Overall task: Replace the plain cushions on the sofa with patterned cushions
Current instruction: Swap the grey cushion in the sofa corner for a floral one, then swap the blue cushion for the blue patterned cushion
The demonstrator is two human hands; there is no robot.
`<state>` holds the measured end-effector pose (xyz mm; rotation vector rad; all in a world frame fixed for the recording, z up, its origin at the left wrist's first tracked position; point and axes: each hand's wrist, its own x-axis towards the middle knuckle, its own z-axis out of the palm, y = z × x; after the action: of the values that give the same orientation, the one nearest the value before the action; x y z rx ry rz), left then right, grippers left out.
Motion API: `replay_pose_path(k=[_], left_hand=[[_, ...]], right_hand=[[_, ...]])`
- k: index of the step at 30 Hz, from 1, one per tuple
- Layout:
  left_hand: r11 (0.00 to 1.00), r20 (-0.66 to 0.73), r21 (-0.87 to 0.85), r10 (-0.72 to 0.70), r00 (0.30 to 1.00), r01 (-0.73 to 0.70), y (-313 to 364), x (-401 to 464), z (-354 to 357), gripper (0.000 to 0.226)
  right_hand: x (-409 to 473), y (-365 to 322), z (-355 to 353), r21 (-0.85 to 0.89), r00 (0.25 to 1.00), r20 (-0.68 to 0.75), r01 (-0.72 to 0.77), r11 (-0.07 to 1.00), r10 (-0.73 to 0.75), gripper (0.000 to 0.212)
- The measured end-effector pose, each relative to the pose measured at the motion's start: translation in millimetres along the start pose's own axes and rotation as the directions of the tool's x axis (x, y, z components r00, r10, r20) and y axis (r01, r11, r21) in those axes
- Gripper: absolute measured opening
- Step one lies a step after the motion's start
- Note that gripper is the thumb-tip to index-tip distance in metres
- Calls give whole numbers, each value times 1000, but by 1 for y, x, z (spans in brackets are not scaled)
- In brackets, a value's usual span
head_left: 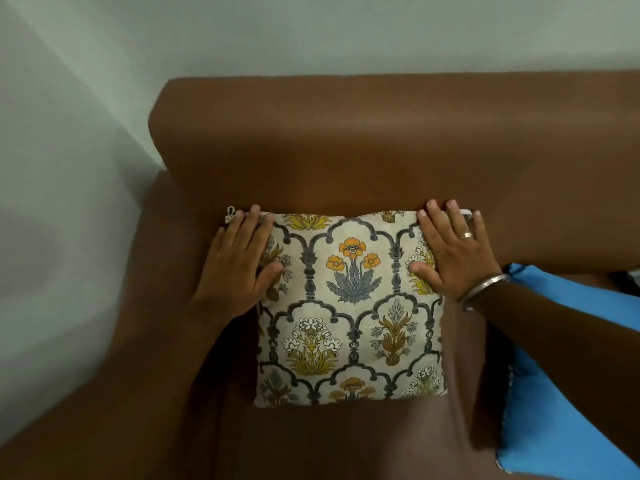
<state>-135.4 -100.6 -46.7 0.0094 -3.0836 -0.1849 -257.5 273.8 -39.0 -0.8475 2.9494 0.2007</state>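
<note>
A cream cushion (351,306) printed with yellow, orange and grey flowers under dark arches leans against the backrest of a brown sofa (381,140). My left hand (239,261) lies flat on its upper left corner, fingers spread. My right hand (450,251), with a ring and a metal bangle, lies flat on its upper right corner. Both palms press on the fabric; neither hand closes around it. A plain bright blue cushion (568,393) lies on the seat to the right, partly under my right forearm.
The sofa's left armrest (114,341) runs along a pale wall (62,168). A wall also stands behind the backrest. Bare brown seat shows in front of the patterned cushion. Something dark sits at the far right edge beyond the blue cushion.
</note>
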Motion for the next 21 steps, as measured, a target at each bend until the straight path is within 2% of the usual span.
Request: replay_pose_path(k=[3,6,9,11,13,15,17,18,19,21], left_hand=[[999,65,-16,-45,997,46,17,-7,-25,79],[995,-6,-66,-75,997,74,48,-13,-50,76],[989,-78,-118,81,994,-90,114,-24,-52,71],[948,-102,-251,174,979,-195,176,-33,-34,69],[888,-74,-418,175,982,-190,252,-38,-6,67],[830,-1,-548,123,992,-104,315,-40,24,68],[732,150,-676,21,989,87,373,-38,61,74],[666,257,-714,-41,965,218,405,-37,82,77],[602,361,-721,-98,927,344,434,-35,101,79],[546,480,-678,-177,859,492,475,-36,131,79]], right_hand=[[-14,-17,-23,76,997,38,-74,994,71,88],[-44,-17,-52,258,981,45,-195,946,189,87],[-106,-7,-60,330,974,94,-225,917,206,84],[-159,21,-46,338,958,171,-277,900,230,85],[-214,71,-18,339,910,226,-408,848,348,86],[-257,123,12,387,806,215,-589,710,551,83],[-287,178,41,443,619,278,-761,474,734,83],[-297,210,59,466,548,322,-802,375,772,84],[-304,240,77,492,522,357,-810,319,775,82],[-316,277,107,572,604,380,-749,336,700,72]])
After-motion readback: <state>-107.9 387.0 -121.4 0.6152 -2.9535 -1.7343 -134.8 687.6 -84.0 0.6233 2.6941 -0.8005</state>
